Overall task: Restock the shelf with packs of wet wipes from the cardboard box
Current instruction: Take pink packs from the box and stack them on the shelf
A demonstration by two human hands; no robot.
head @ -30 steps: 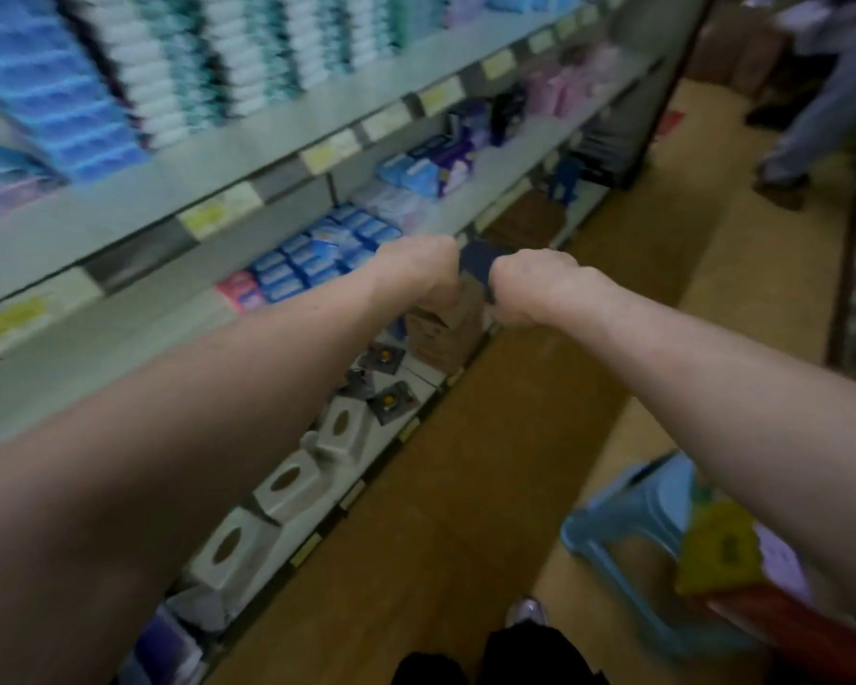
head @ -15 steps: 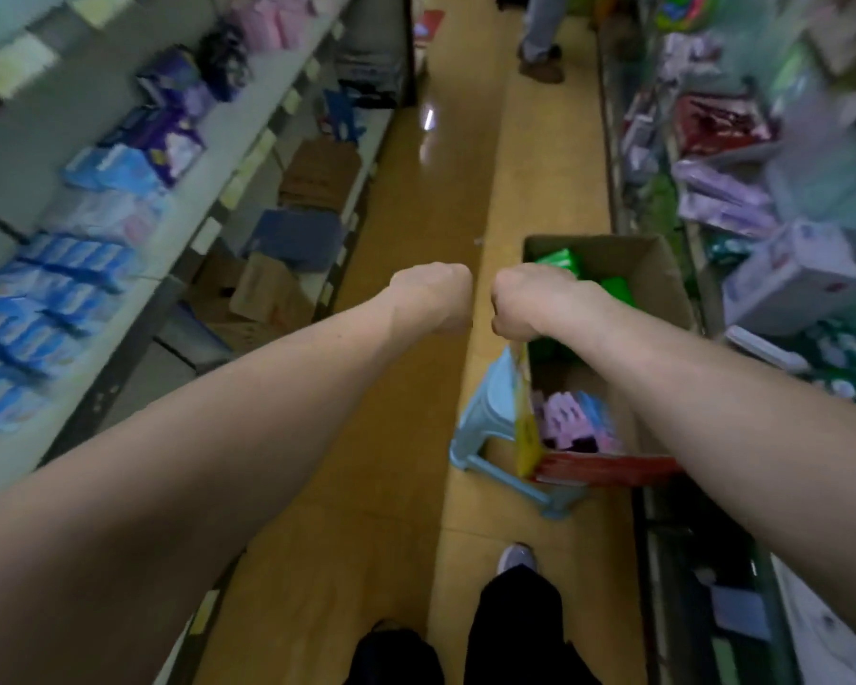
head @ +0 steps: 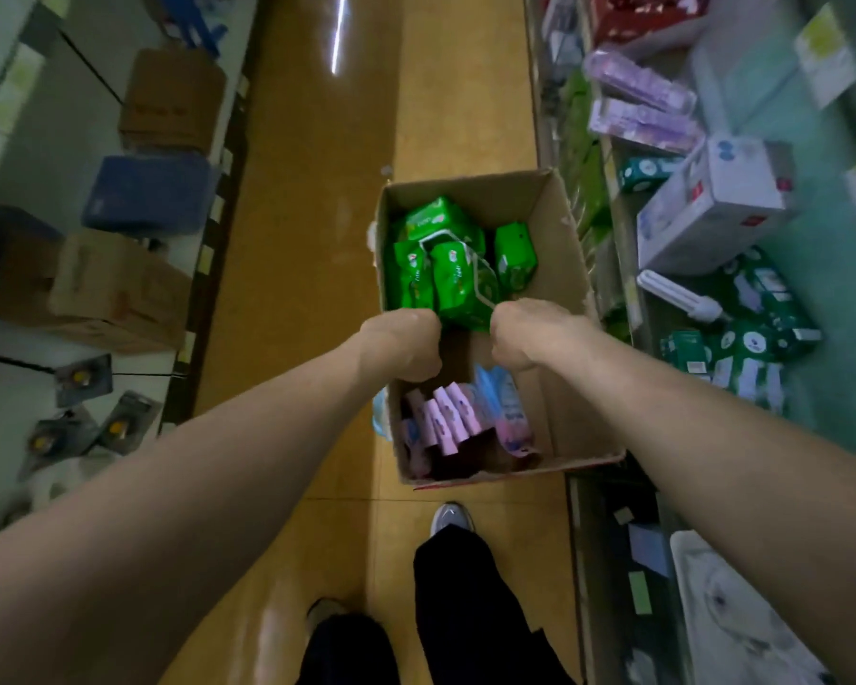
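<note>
Two fists above one open cardboard box.
Left hand and right hand curl tight, slightly apart, nothing visible in either; the box holds about five green wet-wipe packs at its far end, roughly five pink packs nearer.

The cardboard box stands in the aisle between the left shelf and the right shelf, just beside the right one. Wet wipes packs lie in its far half, other packs in its near half.
</note>
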